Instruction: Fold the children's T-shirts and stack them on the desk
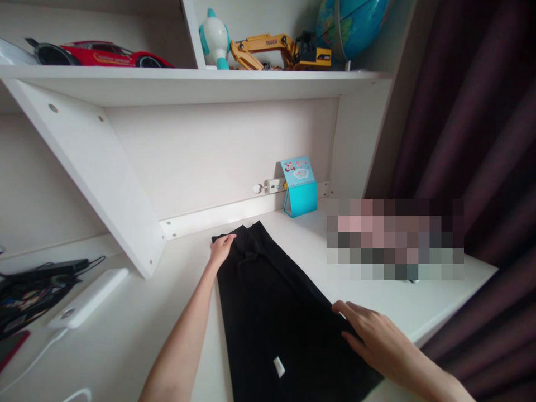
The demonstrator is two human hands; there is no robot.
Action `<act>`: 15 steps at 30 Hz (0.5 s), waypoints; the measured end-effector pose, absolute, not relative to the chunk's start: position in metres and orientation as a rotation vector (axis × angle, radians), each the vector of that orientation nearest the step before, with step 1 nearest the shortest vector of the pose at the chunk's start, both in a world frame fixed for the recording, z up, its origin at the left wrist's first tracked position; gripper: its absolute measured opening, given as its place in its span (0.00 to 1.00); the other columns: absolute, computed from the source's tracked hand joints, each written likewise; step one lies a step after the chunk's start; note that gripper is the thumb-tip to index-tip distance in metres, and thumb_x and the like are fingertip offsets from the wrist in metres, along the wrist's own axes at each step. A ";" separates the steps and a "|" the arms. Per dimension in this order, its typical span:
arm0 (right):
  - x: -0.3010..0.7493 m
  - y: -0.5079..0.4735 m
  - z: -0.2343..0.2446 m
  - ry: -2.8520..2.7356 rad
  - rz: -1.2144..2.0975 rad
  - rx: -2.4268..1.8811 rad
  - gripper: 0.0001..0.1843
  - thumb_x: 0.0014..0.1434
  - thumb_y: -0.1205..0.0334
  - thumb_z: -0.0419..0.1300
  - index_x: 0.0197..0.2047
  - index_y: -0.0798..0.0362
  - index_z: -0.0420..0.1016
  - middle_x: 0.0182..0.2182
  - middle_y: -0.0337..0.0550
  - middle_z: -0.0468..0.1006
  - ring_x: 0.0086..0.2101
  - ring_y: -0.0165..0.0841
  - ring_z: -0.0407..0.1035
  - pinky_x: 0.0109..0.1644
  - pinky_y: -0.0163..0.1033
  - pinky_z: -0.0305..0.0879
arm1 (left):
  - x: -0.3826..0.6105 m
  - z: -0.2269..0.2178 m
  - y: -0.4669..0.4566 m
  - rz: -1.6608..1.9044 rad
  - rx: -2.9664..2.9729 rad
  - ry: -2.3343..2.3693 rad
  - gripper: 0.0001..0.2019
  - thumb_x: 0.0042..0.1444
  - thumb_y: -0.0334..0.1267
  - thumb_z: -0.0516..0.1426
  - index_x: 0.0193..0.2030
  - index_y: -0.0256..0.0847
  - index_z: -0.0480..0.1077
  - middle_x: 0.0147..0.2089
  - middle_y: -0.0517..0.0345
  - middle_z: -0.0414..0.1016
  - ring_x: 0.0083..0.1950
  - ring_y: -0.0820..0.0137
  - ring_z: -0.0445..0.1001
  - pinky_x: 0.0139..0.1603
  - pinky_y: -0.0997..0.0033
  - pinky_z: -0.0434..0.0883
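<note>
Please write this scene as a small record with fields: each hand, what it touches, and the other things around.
Left hand: on the far end of the black trousers
Right hand: on the right edge of the trousers, near the camera
Garment detail: white tag on the near part
Surface: white desk
Beside the hands: blue desk calendar, white power bank
On the shelf: red toy car, yellow toy excavator, globe
Unclear: a pixelated patch hides the desk's right part
</note>
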State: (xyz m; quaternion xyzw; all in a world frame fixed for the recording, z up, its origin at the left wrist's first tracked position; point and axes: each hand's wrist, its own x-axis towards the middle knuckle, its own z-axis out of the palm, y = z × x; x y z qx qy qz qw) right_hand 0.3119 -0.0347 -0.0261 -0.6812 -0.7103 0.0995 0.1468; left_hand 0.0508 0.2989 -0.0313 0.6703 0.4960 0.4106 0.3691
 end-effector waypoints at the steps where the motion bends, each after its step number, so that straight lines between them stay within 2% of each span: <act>1: 0.310 -0.036 -0.027 -2.022 0.256 -1.954 0.19 0.53 0.70 0.46 0.48 0.50 0.63 0.41 0.46 0.73 0.37 0.37 0.72 0.40 0.42 0.68 | 0.054 -0.030 0.299 1.073 1.676 1.231 0.13 0.56 0.46 0.54 0.40 0.41 0.74 0.47 0.54 0.74 0.46 0.61 0.74 0.55 0.54 0.64; 4: 0.303 -0.037 -0.023 -2.003 0.189 -1.883 0.20 0.56 0.70 0.43 0.50 0.49 0.63 0.40 0.45 0.73 0.30 0.34 0.73 0.34 0.39 0.69 | 0.063 -0.028 0.296 1.100 1.594 1.197 0.15 0.55 0.44 0.56 0.45 0.36 0.70 0.48 0.49 0.72 0.34 0.70 0.77 0.43 0.66 0.73; 7: 0.296 -0.038 -0.015 -2.045 0.087 -1.844 0.19 0.55 0.67 0.47 0.51 0.50 0.64 0.38 0.47 0.72 0.29 0.35 0.73 0.31 0.40 0.70 | 0.070 -0.031 0.292 1.125 1.501 1.228 0.20 0.52 0.41 0.60 0.50 0.34 0.65 0.50 0.45 0.68 0.29 0.76 0.75 0.36 0.69 0.75; 11: 0.293 -0.047 -0.010 -2.138 0.045 -1.769 0.19 0.44 0.67 0.59 0.43 0.49 0.68 0.41 0.49 0.69 0.37 0.40 0.71 0.36 0.41 0.71 | 0.072 -0.041 0.289 1.122 1.440 1.286 0.25 0.48 0.37 0.63 0.51 0.36 0.62 0.52 0.42 0.64 0.32 0.75 0.74 0.32 0.70 0.75; 13: 0.297 -0.055 -0.011 -2.151 0.118 -1.766 0.19 0.41 0.70 0.60 0.40 0.48 0.69 0.41 0.47 0.69 0.38 0.40 0.71 0.38 0.42 0.71 | 0.072 -0.045 0.288 1.098 1.442 1.291 0.24 0.46 0.37 0.64 0.50 0.38 0.64 0.50 0.45 0.67 0.35 0.72 0.74 0.32 0.71 0.75; 15: 0.307 -0.064 -0.015 -2.128 0.227 -1.783 0.19 0.43 0.70 0.58 0.40 0.47 0.69 0.41 0.45 0.69 0.37 0.37 0.71 0.39 0.41 0.70 | 0.072 -0.046 0.288 1.067 1.453 1.281 0.21 0.45 0.35 0.64 0.48 0.39 0.67 0.47 0.49 0.69 0.38 0.70 0.74 0.34 0.73 0.75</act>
